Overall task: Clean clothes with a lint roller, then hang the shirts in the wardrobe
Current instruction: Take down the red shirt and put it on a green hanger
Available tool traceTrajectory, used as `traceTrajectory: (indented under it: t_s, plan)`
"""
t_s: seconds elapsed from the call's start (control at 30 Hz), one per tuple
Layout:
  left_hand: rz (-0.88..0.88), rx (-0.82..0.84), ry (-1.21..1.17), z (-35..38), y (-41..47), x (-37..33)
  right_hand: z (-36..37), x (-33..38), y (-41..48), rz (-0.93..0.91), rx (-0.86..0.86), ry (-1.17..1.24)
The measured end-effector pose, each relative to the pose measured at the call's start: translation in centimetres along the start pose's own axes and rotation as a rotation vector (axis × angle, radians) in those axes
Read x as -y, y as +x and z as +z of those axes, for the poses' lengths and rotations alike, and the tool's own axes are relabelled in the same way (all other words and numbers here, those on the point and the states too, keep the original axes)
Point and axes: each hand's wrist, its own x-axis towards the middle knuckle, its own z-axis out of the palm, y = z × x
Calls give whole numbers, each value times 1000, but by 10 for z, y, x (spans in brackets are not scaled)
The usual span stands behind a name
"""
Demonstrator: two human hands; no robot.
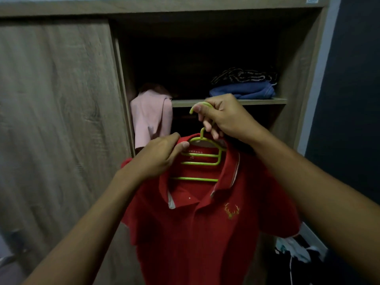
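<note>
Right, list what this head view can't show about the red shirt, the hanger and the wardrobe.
- Wardrobe rail: the upper bay is too dark to show one.
- Green hanger: its arms are hidden inside the red shirt; part of the hook sits under the right hand.
- Shirt hem: cut off by the bottom edge.
- Collar edge: covered by the left hand.

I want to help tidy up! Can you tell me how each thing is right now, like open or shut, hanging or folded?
Wardrobe: open on the right, sliding door covering the left.
Red polo shirt: on the hanger, not yet hung inside.
Green hanger: held up by its hook.
Right hand: gripping the hook.
Left hand: pinching the collar.
Pink shirt: hanging inside.
Blue garment: folded on the shelf.
Striped garment: lying on the blue one.
</note>
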Motion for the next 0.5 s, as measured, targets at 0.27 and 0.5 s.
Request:
traceTrajectory:
  t_s: [0.27, 0.5]
  plan:
    - [32, -90, 8, -4, -1, -4, -16, -12, -12, 19, -31, 12]
    - [120, -256, 184, 1, -4, -4, -29, -17, -15, 11, -75, 22]
